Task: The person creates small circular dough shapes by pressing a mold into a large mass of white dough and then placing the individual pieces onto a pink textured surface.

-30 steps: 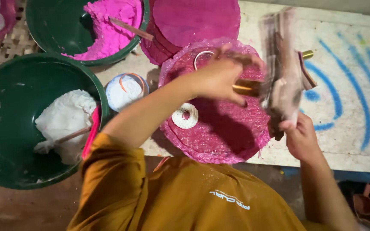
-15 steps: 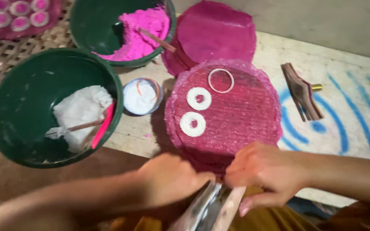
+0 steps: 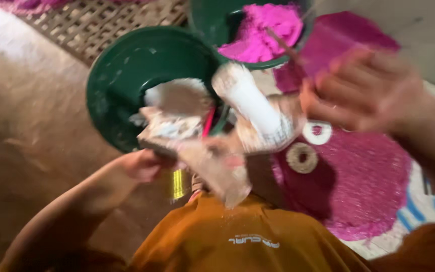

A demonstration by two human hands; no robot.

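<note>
My left hand is closed on the lower end of a blurred, flour-caked hinged tool that stretches up and right over my chest. Its upper part looks like a white cylinder. Blurred by motion, my right hand is up at the right with fingers apart, just right of the tool's upper end; I cannot tell if it touches it. Below it lies a round pink mat with two white dough rings on it.
A green bowl holding white dough sits behind the tool. A second green bowl with pink dough is further back. A woven mat lies top left, brown floor on the left. My orange shirt fills the bottom.
The view has swung left and blurred. The tool has come up from my lap to chest height in my left hand. My right hand has lifted off it toward the upper right.
</note>
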